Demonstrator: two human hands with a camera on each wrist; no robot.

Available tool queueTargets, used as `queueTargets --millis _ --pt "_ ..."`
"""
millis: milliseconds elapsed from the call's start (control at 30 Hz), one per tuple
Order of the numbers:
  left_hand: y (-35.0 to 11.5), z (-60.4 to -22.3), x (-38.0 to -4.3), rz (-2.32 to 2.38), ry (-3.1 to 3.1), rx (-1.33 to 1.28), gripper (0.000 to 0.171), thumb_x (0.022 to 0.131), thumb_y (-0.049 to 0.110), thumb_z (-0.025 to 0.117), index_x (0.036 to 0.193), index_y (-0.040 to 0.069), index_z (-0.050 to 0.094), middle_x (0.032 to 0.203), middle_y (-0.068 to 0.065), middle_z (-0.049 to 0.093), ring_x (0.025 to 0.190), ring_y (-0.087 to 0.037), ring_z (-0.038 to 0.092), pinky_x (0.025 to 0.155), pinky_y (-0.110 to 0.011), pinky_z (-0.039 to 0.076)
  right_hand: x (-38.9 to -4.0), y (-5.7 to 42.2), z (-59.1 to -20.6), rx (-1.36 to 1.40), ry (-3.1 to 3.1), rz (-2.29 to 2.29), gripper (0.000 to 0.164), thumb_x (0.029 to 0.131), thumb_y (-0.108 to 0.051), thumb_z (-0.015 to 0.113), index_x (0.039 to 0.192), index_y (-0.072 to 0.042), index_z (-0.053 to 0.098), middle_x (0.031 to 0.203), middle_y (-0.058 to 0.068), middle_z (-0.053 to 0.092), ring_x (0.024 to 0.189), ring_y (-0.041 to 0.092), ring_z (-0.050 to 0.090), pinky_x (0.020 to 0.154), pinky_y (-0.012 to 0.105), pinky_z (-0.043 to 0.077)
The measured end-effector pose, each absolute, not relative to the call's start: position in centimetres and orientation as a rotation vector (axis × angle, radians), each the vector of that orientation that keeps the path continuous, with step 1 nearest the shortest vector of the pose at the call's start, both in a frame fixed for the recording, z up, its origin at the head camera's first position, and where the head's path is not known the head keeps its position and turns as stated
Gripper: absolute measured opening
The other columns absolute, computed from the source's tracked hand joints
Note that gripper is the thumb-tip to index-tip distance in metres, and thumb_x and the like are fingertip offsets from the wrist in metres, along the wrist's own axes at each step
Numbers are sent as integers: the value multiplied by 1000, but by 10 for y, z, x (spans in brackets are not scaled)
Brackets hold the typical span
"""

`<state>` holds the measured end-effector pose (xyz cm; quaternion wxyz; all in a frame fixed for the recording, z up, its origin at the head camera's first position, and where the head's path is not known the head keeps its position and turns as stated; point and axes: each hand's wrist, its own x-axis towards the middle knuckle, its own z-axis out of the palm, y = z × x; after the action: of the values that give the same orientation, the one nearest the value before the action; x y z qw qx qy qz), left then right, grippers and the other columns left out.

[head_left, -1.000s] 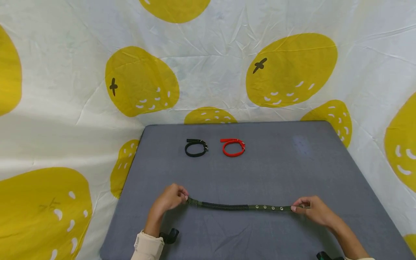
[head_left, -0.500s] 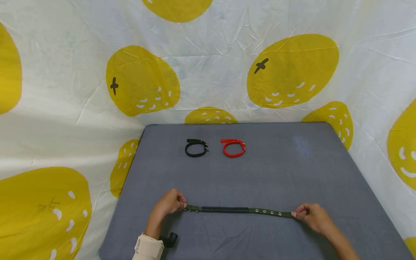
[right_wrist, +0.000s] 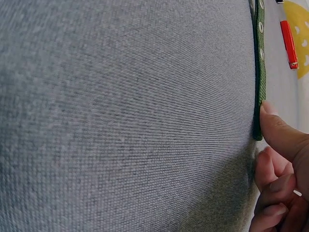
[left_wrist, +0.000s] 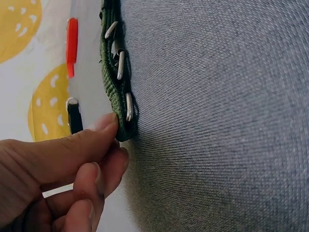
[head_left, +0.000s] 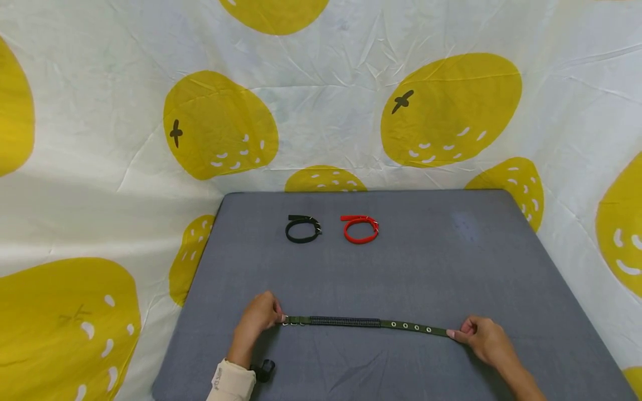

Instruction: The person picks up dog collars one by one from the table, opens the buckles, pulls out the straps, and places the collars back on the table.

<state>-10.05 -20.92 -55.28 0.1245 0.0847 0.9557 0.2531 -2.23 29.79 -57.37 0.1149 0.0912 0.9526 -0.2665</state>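
A green webbing collar [head_left: 345, 321] with a dark padded middle lies stretched nearly straight across the front of the grey table. Metal rings show at its left end and several eyelets along its right part. My left hand [head_left: 258, 318] pinches the ringed end; in the left wrist view thumb and fingers [left_wrist: 104, 130] grip the webbing just beside the last ring. At the opposite end, my right hand [head_left: 485, 341] pinches the eyelet tip. The right wrist view has the thumb [right_wrist: 280, 133] on the strap's edge, close over the cloth.
Farther back on the grey table [head_left: 426, 262] lie a black coiled collar [head_left: 302, 240] and a red coiled collar [head_left: 360, 240], side by side, each with a metal buckle. A white curtain [head_left: 326, 122] printed with yellow fruit stands behind and beside the table.
Both hands have come down toward the front with the collar, which has gone from sagging to nearly straight. Lately the collar has shifted slightly left. The coiled collars stay put.
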Motion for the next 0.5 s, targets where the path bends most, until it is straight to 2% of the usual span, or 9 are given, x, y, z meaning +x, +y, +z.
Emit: queueTargets --millis 167,333,500 --pt "-209 -554 -104 680 2747 176 25 67 13 84 55 14 62 54 5 53 51 -13 45 48 -27 38 -23 300 -574 270 2790 -768 41 75 -49 74 72 -12 57 64 -2 51 57 14 44 52 30 34" --pt "-211 -555 -104 689 2724 219 25 69 19 84 57 14 62 56 6 53 52 -12 44 48 -26 37 -25 303 -573 294 2785 -755 43 76 -53 72 73 -13 56 64 -3 51 57 14 44 51 30 32" --pt "-215 -554 -105 754 2681 261 23 74 20 81 61 14 62 61 6 55 54 -12 46 51 -27 39 -28 303 -570 247 2803 -779 41 81 -51 68 71 -13 57 62 -3 50 56 13 43 50 28 32"
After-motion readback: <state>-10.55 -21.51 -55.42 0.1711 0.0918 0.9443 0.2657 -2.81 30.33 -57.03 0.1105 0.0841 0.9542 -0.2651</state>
